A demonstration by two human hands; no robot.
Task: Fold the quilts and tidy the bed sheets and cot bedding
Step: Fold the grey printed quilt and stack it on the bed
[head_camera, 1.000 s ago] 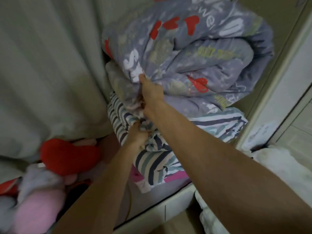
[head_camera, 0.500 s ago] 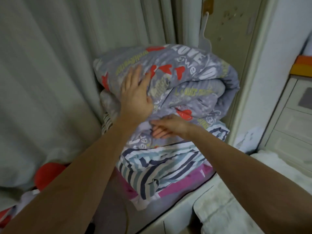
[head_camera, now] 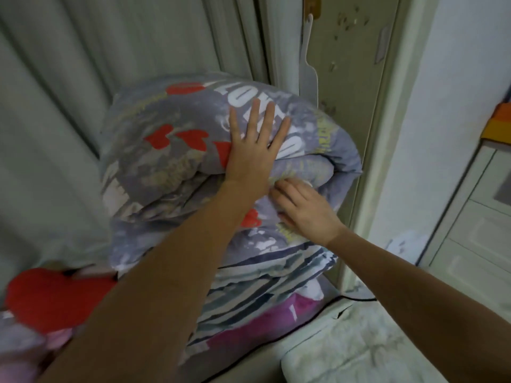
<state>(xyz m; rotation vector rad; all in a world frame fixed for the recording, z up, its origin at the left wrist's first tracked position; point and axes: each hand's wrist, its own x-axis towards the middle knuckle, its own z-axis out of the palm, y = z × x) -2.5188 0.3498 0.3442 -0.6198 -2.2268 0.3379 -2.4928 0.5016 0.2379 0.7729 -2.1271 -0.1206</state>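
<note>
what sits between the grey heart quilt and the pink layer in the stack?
A folded striped quilt, under the grey heart quilt and above the pink layer, in the head view.

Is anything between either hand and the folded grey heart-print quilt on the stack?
Nothing visible. The left hand lies flat, fingers spread, directly on the grey quilt. The right hand touches its front folds, fingers bent against the fabric.

1. A pale, cream-coloured ledge (head_camera: 249,366) with a dark edge carries the pile.
2. A folded magenta-pink cloth (head_camera: 265,324) lies directly on it, at the bottom.
3. A folded blue-and-white striped quilt (head_camera: 265,286) rests on the pink cloth.
</note>
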